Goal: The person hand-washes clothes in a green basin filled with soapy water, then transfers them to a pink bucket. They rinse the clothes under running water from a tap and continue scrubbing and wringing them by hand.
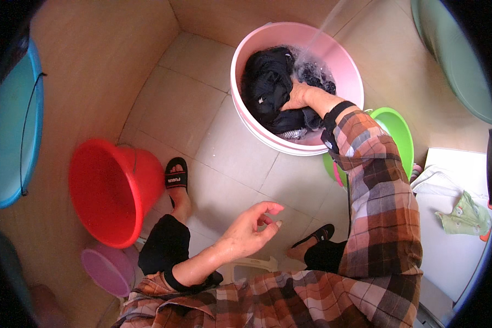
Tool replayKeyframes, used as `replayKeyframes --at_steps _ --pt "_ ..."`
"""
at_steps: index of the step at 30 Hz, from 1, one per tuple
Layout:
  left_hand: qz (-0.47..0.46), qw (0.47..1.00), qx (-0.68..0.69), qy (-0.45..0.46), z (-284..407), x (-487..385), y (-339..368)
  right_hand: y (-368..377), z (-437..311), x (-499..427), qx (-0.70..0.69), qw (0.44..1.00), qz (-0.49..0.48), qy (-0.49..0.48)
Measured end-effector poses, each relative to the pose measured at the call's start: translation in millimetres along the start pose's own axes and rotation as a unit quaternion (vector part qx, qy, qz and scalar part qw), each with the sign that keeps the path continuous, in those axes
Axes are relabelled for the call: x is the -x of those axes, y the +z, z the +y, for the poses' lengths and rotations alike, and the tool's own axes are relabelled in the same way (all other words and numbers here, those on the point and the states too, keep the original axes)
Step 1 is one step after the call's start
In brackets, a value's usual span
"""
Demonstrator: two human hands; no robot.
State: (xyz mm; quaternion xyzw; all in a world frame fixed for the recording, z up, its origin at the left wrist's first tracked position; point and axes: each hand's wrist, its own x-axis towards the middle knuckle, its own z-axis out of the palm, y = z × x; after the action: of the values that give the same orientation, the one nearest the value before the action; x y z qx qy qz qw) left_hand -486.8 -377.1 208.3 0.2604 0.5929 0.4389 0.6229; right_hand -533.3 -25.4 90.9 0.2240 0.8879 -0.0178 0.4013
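Observation:
Black wet clothes (266,82) fill much of a large pink tub (348,78) on the tiled floor. A stream of water (322,30) falls into the tub from the top of the view. My right hand (297,95) presses among the clothes, its fingertips partly hidden by cloth and water, so its grip cannot be told. My left hand (256,229) hangs over the floor in front of my body, fingers curled loosely and apart, holding nothing.
A red bucket (137,184) and a purple bucket (106,268) stand at the left, below a blue basin (37,123). A green bucket (406,139) is beside the tub. At the right, a green cloth (463,215) lies on a white surface (438,254). A green basin (463,69) is at upper right.

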Motion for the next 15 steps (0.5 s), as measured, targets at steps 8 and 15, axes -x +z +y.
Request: replayKeyframes --at_steps 8,15 --pt "0.053 0.998 0.004 0.023 -17 9 38 -5 4 -20 -0.018 0.998 0.053 -0.013" --pt "0.015 1.0 -0.003 -0.023 -8 -11 36 9 -17 46 -0.03 0.978 0.202 -0.035"
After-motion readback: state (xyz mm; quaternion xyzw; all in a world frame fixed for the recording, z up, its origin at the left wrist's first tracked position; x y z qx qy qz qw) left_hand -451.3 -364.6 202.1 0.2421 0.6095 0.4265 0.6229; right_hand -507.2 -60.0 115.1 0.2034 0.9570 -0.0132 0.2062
